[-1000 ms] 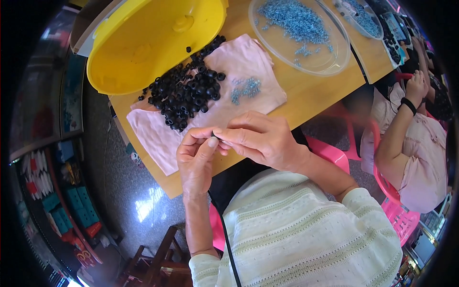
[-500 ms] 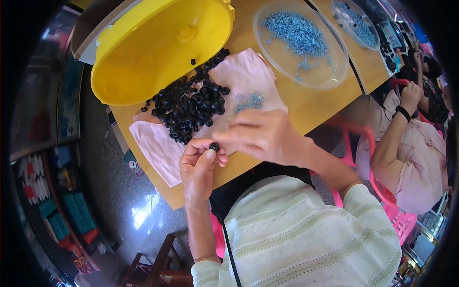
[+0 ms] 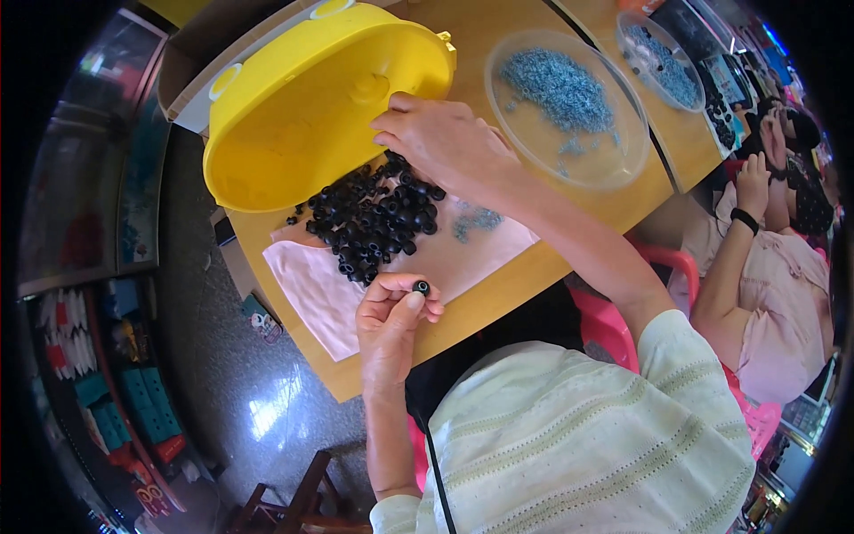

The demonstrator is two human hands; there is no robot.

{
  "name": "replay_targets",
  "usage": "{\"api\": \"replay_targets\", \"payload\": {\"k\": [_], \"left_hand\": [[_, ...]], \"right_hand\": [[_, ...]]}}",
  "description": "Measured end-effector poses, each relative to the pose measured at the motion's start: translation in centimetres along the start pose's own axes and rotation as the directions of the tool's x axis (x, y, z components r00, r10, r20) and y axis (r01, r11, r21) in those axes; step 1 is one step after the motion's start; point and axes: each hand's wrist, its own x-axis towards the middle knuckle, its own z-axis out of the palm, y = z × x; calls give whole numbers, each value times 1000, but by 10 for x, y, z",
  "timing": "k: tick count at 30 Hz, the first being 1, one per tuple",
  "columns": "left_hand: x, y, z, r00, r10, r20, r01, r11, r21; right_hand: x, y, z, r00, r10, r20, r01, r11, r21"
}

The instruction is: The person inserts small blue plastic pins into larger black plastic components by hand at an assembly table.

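My left hand (image 3: 387,325) pinches a small round black plastic piece with a hole (image 3: 421,287) between thumb and fingers, its open end facing up. Stretched forward, my right hand (image 3: 440,138) is over the rim of a yellow plastic tub (image 3: 267,133), by the far end of a heap of black plastic pieces (image 3: 382,218). Its fingers are curled and drawn together; what they hold, if anything, is hidden. The heap lies on a pink cloth (image 3: 311,285), spilling from the tilted tub. A little pile of tiny bluish pieces (image 3: 476,221) lies on the cloth beside it.
A round clear tray (image 3: 623,156) with many tiny bluish pieces stands at the far right of the wooden table (image 3: 525,276). Beyond it is a similar tray (image 3: 698,98). Another person (image 3: 756,240) sits at right by a pink chair (image 3: 672,262). A brown wooden stool (image 3: 302,494) stands lower left.
My right hand has moved from beside my left hand, forward and up to the tub's rim. My left hand still pinches the black piece. The whole view has shifted slightly.
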Motion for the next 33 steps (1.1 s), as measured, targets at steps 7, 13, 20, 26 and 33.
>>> {"api": "replay_targets", "payload": {"k": [7, 13, 20, 26, 33], "left_hand": [[0, 0, 3, 1000, 8, 25, -8, 1000, 16], [-2, -3, -3, 999, 47, 27, -47, 999, -7], [-17, 6, 12, 964, 252, 86, -244, 965, -96], [-30, 14, 29, 965, 254, 63, -250, 966, -62], [-37, 13, 34, 967, 247, 68, -244, 969, -48]], "right_hand": [[3, 13, 19, 981, -123, -147, 120, 992, -32], [-6, -2, -5, 985, 154, 81, -173, 800, 575], [-72, -33, -50, 951, 45, 305, -305, 274, 912], [-102, -46, -56, 985, -4, 173, -172, 99, 980], [-108, -48, -66, 993, -62, 96, -68, 353, 933]]}}
